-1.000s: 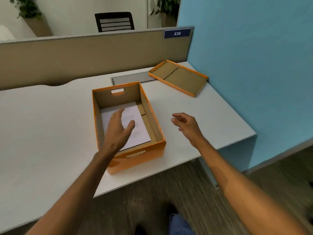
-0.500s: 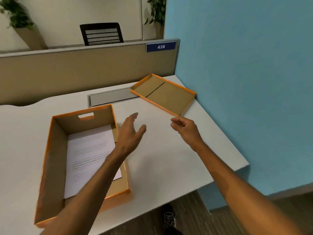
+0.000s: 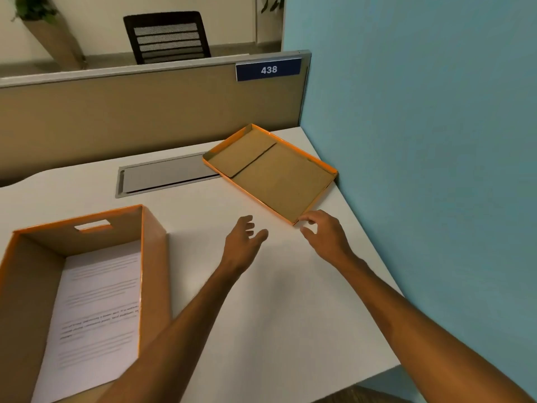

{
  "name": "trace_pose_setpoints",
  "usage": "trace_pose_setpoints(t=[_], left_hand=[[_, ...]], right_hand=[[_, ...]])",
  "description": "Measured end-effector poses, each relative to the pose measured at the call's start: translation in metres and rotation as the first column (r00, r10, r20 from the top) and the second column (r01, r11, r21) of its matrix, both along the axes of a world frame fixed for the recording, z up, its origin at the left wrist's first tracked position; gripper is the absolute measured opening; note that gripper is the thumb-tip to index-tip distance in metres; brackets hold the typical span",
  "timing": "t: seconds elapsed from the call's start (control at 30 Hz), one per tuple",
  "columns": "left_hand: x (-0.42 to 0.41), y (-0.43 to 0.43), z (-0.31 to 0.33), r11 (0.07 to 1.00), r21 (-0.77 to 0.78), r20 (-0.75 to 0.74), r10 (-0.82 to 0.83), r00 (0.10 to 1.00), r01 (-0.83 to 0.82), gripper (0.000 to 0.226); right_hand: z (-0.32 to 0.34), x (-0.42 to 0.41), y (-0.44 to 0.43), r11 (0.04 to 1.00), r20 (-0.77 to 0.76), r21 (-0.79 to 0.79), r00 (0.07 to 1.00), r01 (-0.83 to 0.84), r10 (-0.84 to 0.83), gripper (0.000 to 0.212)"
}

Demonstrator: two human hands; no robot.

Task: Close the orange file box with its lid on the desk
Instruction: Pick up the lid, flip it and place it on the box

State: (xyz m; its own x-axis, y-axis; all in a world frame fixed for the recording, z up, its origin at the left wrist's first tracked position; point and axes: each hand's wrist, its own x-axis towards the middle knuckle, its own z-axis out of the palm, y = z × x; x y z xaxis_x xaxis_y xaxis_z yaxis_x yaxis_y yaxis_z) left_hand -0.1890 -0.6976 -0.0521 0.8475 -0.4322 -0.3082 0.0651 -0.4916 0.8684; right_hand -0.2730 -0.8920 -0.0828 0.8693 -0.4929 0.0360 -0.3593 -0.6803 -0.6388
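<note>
The orange file box (image 3: 154,257) stands open at the lower left of the desk, with a printed sheet (image 3: 98,309) lying inside. Its lid (image 3: 276,175) lies upside down at the far right corner of the desk, brown inside facing up. My right hand (image 3: 325,237) is open, its fingertips at the lid's near corner; whether they touch it I cannot tell. My left hand (image 3: 242,242) hovers open over bare desk, a short way short of the lid's near edge. Neither hand holds anything.
A blue wall (image 3: 421,141) runs along the desk's right side, right behind the lid. A tan partition (image 3: 145,112) with a "438" label closes the back. A grey cable flap (image 3: 168,175) is set in the white desk (image 3: 290,301) left of the lid.
My left hand left the box and both hands moved forward to the right, toward the lid. The view swung right, so the box slid to the lower left.
</note>
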Motion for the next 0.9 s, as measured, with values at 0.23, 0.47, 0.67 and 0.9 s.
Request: trace_pose_setpoints(t=[0.23,0.47,0.67,0.9], left_hand=[[0.034,-0.059,-0.043,0.972,-0.091,-0.437,0.157,0.886,-0.218,0.064],[0.065,-0.098,-0.066,0.878,-0.146,-0.66,0.256,0.706,-0.455,0.043],[0.082,-0.106,-0.069,0.861,-0.122,-0.73,0.26,0.633,-0.494,0.015],[0.094,-0.1,-0.063,0.821,-0.331,-0.748,0.072,0.66,-0.465,0.022]], right_hand=[[-0.027,0.032,-0.025,0.93,-0.143,-0.316,0.978,-0.188,0.149,0.048],[-0.045,0.054,-0.042,0.837,-0.154,-0.464,0.957,-0.29,0.247,0.041],[-0.049,0.059,-0.047,0.845,-0.056,-0.444,0.95,-0.3,0.308,0.033],[-0.038,0.055,-0.051,0.922,0.159,-0.314,0.945,-0.227,0.287,0.015]])
